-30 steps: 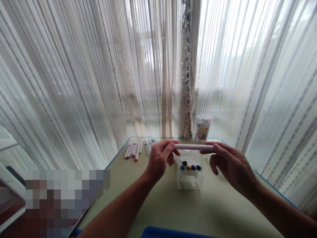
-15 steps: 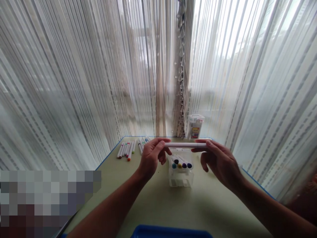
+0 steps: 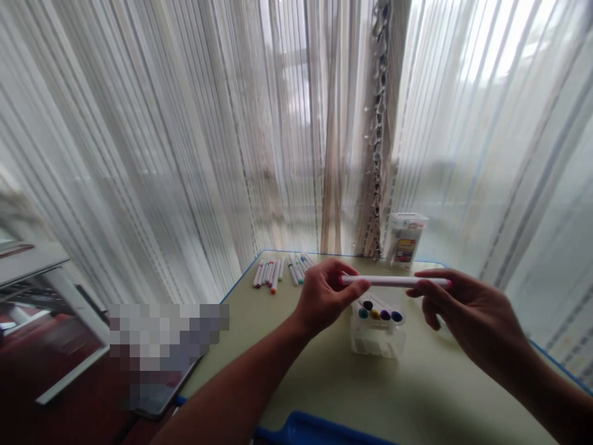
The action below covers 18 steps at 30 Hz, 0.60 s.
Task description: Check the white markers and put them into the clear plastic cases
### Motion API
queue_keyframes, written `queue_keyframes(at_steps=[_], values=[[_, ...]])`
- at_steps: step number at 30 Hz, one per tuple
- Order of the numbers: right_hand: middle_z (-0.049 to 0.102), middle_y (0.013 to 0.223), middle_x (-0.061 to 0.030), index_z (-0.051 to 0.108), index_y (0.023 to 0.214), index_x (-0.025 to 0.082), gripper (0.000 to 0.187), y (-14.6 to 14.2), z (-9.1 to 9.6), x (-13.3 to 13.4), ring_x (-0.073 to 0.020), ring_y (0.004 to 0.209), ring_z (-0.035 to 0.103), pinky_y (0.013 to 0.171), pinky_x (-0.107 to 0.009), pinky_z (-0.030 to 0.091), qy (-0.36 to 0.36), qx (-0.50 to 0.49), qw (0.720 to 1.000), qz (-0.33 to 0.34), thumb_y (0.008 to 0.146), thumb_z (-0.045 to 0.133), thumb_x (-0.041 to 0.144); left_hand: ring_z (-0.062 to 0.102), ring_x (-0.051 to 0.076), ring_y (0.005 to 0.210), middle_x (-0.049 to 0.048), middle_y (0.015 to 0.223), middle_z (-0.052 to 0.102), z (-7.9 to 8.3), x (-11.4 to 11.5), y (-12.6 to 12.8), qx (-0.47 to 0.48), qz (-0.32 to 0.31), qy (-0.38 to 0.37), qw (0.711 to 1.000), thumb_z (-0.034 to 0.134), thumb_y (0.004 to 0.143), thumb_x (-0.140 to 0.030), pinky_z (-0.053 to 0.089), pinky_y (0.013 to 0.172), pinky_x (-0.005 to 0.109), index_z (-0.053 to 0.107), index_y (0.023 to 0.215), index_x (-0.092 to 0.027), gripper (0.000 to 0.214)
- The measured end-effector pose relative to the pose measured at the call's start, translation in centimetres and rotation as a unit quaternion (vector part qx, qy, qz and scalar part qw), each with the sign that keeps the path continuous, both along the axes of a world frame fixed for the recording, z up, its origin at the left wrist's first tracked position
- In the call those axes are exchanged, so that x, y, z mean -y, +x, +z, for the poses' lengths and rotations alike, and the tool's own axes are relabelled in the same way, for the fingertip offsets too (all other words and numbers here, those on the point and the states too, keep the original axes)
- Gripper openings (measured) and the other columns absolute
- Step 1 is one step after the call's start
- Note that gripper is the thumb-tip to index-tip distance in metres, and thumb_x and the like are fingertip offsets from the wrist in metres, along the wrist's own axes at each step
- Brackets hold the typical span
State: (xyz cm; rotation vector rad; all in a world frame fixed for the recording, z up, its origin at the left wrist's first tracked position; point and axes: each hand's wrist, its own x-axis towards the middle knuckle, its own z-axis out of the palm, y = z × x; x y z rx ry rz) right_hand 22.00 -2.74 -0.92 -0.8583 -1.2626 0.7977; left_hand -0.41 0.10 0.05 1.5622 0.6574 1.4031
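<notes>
A white marker (image 3: 389, 281) with pink ends is held level above the table between both hands. My left hand (image 3: 327, 290) is closed on its left part, thumb along the barrel. The fingers and thumb of my right hand (image 3: 463, 300) pinch it close to the right end. Below the marker a clear plastic case (image 3: 377, 343) stands on the table, with several markers (image 3: 375, 314) lying in it, their dark, teal, yellow, purple and blue ends facing me. My hands partly cover the back of the case.
Two loose groups of white markers, a left one (image 3: 269, 275) and another (image 3: 299, 269), lie at the back left of the green table (image 3: 259, 346). A clear labelled box (image 3: 406, 241) stands at the back, before the curtain (image 3: 287, 154). A blue tray-like edge (image 3: 324, 429) is in front.
The view has swung left, so the table sits further right. My fingers have shifted along the marker, and its pink ends now show.
</notes>
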Motion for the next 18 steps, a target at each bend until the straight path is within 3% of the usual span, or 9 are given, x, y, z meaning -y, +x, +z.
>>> queue_keyframes(at_steps=[6,11,18], values=[[0.071,0.066,-0.0056,0.077,0.087,0.022,0.03,0.1,-0.3,-0.1,-0.0107,0.042,0.052,0.037,-0.022,0.044,-0.015,0.036,0.999,-0.028,0.074,0.081,0.049,0.043,0.005,0.05,-0.0034,0.058,0.055,-0.3,-0.3,0.0,0.005,0.005,0.0,1.0,0.088,0.067,-0.037,0.032,0.046,0.018,0.068,0.078,-0.011,0.035],[0.075,0.08,-0.009,0.078,0.096,0.019,0.03,-0.6,0.3,0.2,-0.0115,0.045,0.055,0.036,-0.023,0.044,-0.034,-0.055,0.998,0.026,0.08,0.078,0.044,0.042,0.004,0.044,-0.0001,0.061,0.062,0.0,-0.3,-0.2,0.048,-0.033,-0.044,0.997,0.082,0.075,-0.04,0.031,0.042,0.019,0.069,0.085,-0.011,0.033],[0.076,0.078,-0.0114,0.075,0.098,0.014,0.035,-0.8,0.9,0.1,-0.0117,0.039,0.056,0.035,-0.024,0.044,-0.029,-0.097,0.992,0.081,0.086,0.072,0.046,0.035,0.003,0.041,0.0018,0.065,0.063,0.3,-0.4,-0.3,0.093,-0.062,-0.069,0.991,0.074,0.084,-0.036,0.026,0.038,0.019,0.072,0.094,-0.01,0.029]])
